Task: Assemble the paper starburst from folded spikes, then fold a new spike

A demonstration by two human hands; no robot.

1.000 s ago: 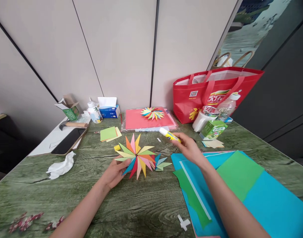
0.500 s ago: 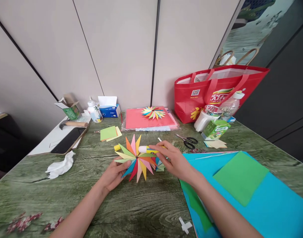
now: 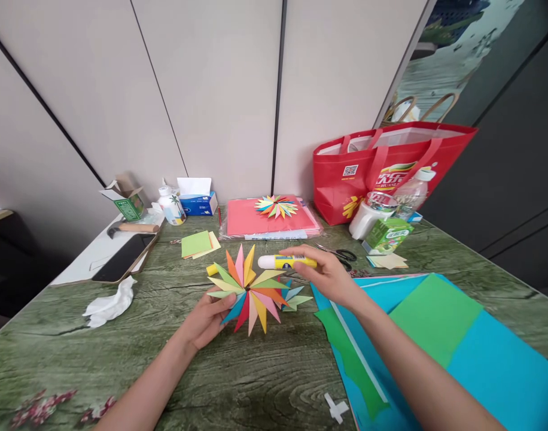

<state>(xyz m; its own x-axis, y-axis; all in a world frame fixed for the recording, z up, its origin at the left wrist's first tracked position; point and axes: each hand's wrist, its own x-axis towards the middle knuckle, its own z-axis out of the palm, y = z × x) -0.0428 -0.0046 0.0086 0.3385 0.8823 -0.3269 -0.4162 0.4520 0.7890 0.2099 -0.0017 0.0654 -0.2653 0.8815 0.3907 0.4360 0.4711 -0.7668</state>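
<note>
My left hand [image 3: 207,320] is closed on the left side of a multicoloured folded-paper star [image 3: 251,308], thumb on top, holding it above the table. In my right hand [image 3: 325,272] is an uncapped glue stick [image 3: 294,261] with a yellow barrel, its white tip pointing left and apart from the star's upper right points. A yellow cap [image 3: 212,270] lies on the table just behind the star. Loose folded paper pieces [image 3: 296,299] in blue and light green lie to the right of the star, partly hidden by it.
A second paper star [image 3: 276,206] rests on a pack of red paper [image 3: 240,218] at the back. Black-handled scissors [image 3: 346,256] lie behind my right hand. Blue sheets [image 3: 493,353] cover the right side, with a green sheet [image 3: 440,314] on top. Paper squares [image 3: 196,244] and a tissue [image 3: 110,304] lie leftward.
My right hand has moved right with the glue stick, whose tip has drawn away from the star. The loose folded pieces show more now. My left hand still holds the star.
</note>
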